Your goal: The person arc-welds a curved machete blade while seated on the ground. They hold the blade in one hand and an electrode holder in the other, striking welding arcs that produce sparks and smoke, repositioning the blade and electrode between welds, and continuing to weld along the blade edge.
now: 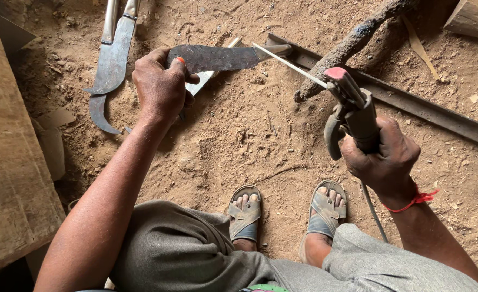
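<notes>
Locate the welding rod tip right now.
In the head view, upper centre: the welding rod, clamped in the electrode holder held by the right hand, ends at the blade gripped by the left hand.

Rust-mottled dark grey blade (pixel 217 57), red-tipped grey electrode holder (pixel 352 108), red wrist thread (pixel 415 200), tan sandy ground (pixel 239 140), grey sandals (pixel 244 213)

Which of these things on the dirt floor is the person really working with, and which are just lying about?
In use:
- dark blade, held by the left hand
- electrode holder with its thin rod, gripped by the right hand

Lying about:
- curved blades at upper left
- rough, crusted bar
- long metal strip
- wooden plank
</notes>
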`<state>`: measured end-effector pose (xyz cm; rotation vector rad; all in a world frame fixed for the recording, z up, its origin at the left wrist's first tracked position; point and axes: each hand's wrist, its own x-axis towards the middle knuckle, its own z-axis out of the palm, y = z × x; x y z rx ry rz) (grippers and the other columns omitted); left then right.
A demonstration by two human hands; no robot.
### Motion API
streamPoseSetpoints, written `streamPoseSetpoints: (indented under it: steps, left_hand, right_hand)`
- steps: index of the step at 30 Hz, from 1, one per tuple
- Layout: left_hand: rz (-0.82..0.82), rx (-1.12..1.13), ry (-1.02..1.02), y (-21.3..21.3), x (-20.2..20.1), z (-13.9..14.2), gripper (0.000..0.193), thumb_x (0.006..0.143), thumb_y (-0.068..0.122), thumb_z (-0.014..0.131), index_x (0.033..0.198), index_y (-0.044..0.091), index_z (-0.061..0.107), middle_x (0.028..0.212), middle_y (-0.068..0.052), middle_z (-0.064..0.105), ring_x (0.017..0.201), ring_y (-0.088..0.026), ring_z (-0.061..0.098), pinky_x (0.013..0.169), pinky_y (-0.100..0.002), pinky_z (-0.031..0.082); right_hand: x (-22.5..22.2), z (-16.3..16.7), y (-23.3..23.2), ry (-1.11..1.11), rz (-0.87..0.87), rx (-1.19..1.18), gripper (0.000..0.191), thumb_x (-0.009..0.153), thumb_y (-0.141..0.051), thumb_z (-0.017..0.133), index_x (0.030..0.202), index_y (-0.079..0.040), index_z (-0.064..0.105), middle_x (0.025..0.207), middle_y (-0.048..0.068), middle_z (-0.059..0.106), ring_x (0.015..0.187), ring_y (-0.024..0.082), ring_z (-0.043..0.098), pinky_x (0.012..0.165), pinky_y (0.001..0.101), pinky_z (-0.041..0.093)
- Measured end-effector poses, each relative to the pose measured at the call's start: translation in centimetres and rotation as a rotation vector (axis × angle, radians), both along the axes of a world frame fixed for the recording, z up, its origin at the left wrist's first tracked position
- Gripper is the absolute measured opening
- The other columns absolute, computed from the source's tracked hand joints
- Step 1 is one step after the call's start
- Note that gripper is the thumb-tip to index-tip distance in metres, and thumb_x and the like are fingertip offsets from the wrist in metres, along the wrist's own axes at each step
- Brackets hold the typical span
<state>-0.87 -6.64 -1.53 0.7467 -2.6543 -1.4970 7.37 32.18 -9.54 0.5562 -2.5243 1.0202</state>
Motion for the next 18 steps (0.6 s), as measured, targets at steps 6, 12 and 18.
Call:
streamPoseSetpoints:
  steps: [6,12,18]
  left_hand:
    - [-0.008,-0.003,0.007,-0.2,0.1,-0.3,0.017,0.098,0.004,0.053,0.095,-0.004,0.068,0.073,-0.01,0.077,0.04,-0.008,0.061,0.031,-0.023,0.047]
    - [-0.037,0.004,0.095,-0.3,0.2,-0.6,0.016,0.097,0.005,0.056,0.084,0.001,0.065,0.073,-0.011,0.075,0.05,-0.01,0.071,0.034,-0.024,0.053]
    - [-0.045,-0.06,0.083,-1.0,0.1,-1.8,0.017,0.096,0.006,0.06,0.079,0.002,0.061,0.073,-0.012,0.075,0.055,-0.015,0.075,0.04,-0.026,0.054]
  right_hand:
    - [0.3,0.7,-0.6,-0.123,0.014,-0.071,0.026,0.092,-0.013,0.076,0.112,-0.003,0.061,0.078,0.005,0.062,0.059,0.011,0.064,0.054,0.0293,0.054]
    - [0.4,1.7,-1.1,-0.242,-0.006,-0.167,0.025,0.092,-0.014,0.077,0.109,-0.004,0.061,0.07,0.0,0.062,0.06,0.01,0.065,0.052,0.0267,0.054]
    - [0.3,1.6,-1.1,-0.225,0.011,-0.189,0.024,0.094,-0.012,0.077,0.111,-0.004,0.061,0.078,0.002,0.067,0.06,0.008,0.067,0.056,0.0266,0.055]
